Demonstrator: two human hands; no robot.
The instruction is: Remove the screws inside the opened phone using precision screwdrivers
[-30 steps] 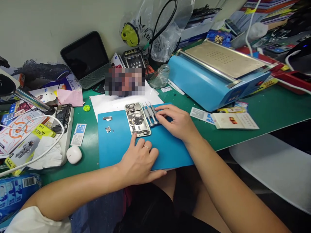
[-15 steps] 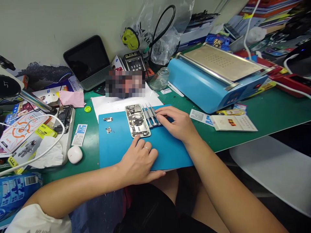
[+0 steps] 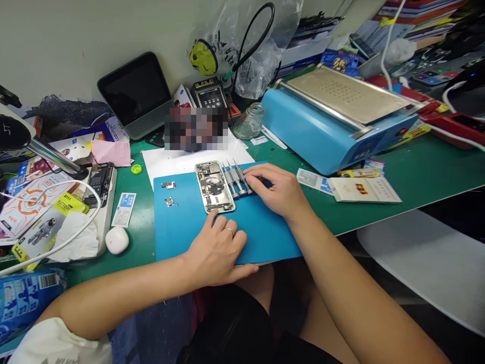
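Observation:
An opened phone [image 3: 214, 187] with bare inner parts lies on a blue mat [image 3: 178, 232]. My left hand [image 3: 217, 247] rests on the mat below it, the index fingertip at the phone's bottom edge. That hand grips nothing; its thumb points right and the other fingers are loosely bent. Several grey screwdrivers [image 3: 234, 182] sit in a row just right of the phone, tips away from me. Over the rightmost of them is my right hand [image 3: 276, 189], thumb and index finger closed at a screwdriver, partly hidden. Small phone parts [image 3: 168, 201] lie left of the phone.
A blue machine with a metal plate [image 3: 341, 116] stands at the right back. A white sheet [image 3: 162, 162], a glass jar [image 3: 250, 121] and a dark screen [image 3: 136, 93] are behind the mat. Boxes and a white earbud case [image 3: 117, 240] lie left, a small booklet [image 3: 364, 189] right.
The view has tilted slightly, so things sit a little higher. Both hands keep nearly the same places, and the phone and parts stay where they were.

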